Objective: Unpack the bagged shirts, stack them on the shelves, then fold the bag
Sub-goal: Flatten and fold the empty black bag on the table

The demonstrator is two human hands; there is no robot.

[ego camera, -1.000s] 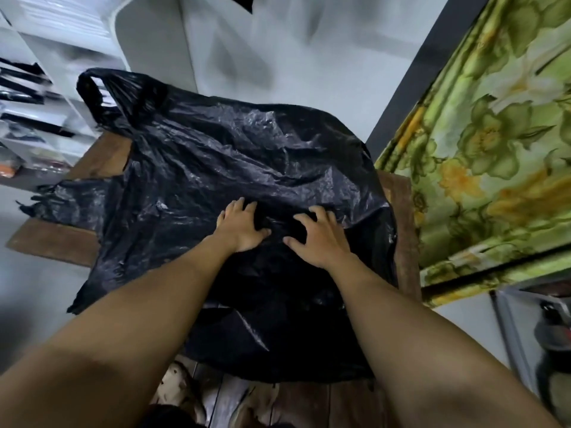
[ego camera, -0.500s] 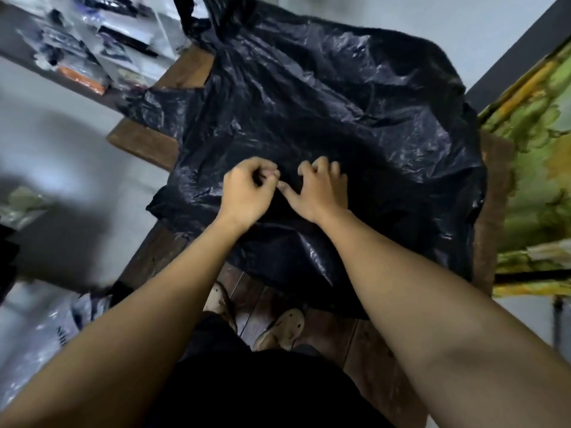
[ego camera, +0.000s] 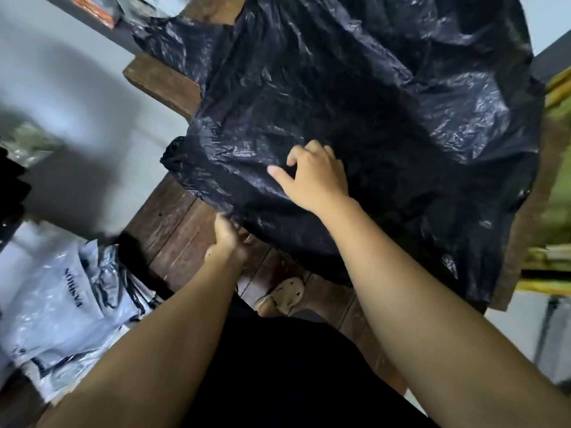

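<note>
A large black plastic bag (ego camera: 370, 88) lies spread flat over a dark wooden table (ego camera: 173, 223), crumpled and shiny. My left hand (ego camera: 228, 239) is at the bag's near edge, with fingers closed on the plastic there. My right hand (ego camera: 315, 177) rests on top of the bag, a little further in, with the fingers curled and the thumb out, pressing the plastic down. No shirts show inside the bag.
White packaged garments printed "FASHION" (ego camera: 71, 304) lie in a pile at the lower left. Shelves with packaged items (ego camera: 102, 10) are at the top left. A green floral curtain (ego camera: 556, 180) hangs on the right. My sandalled foot (ego camera: 284, 295) shows under the table.
Both hands were together pinching the bag's middle. My left hand has dropped back to the near edge; my right hand stays on top. The view has tilted downward and left.
</note>
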